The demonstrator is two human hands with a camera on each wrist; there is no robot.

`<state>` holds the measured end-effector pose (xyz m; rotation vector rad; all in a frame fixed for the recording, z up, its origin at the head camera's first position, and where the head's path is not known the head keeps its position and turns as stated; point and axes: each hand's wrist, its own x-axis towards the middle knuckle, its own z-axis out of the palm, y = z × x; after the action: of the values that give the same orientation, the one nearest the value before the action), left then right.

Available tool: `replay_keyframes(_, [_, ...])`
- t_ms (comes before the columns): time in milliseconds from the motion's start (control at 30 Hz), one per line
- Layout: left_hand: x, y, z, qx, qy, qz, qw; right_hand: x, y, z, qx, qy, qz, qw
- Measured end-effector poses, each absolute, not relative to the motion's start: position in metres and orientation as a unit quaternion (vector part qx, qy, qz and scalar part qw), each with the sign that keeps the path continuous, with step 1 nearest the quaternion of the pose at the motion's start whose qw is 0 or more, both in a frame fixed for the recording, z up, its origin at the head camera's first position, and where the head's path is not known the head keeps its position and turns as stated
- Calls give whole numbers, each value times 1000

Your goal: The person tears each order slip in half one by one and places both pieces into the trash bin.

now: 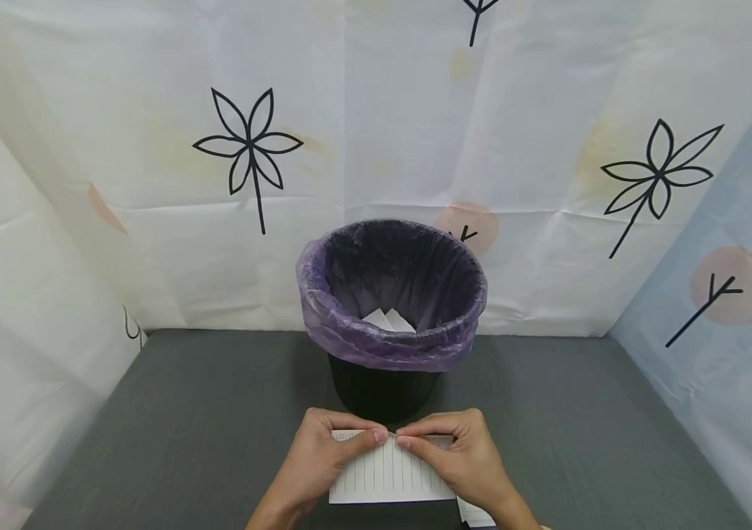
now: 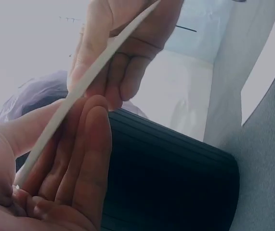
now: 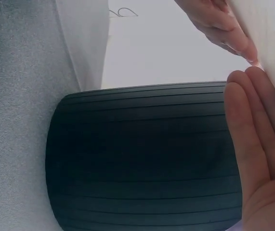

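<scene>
Between both hands hangs a lined sheet of paper (image 1: 385, 475), its top edge pinched near the middle. My left hand (image 1: 319, 449) grips that edge between thumb and fingers on the left. Close beside it, the fingertips of my right hand (image 1: 465, 453) pinch the same edge. The left wrist view shows the paper (image 2: 72, 98) nearly edge-on, with the fingers of the left hand (image 2: 82, 154) behind it. In the right wrist view the extended fingers of the right hand (image 3: 260, 130) lie along the sheet. No tear is discernible.
Just beyond the hands stands a black bin (image 1: 382, 386) lined with a purple bag (image 1: 395, 353). White paper pieces (image 1: 389, 320) lie inside it. Another paper sheet (image 1: 475, 513) rests on the dark grey table (image 1: 216, 412) by the right wrist. Patterned cloth (image 1: 382, 110) encloses the back and sides.
</scene>
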<state>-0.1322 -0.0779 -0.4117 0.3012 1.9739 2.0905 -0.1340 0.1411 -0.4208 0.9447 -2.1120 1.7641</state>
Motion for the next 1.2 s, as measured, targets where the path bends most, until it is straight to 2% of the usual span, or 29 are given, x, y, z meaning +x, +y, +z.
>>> replay_keyframes(600, [-133,-77,-411,70,659,736,139,-136,137,-422,372,-700,580,189])
replay_keyframes(867, [-135,-81,-411,85,669,728,125,-134,137,-419,354,-689,608,172])
replay_keyframes(1200, [-138,-86,-412,85,665,735,97,-131,137,-418,290,-707,622,169])
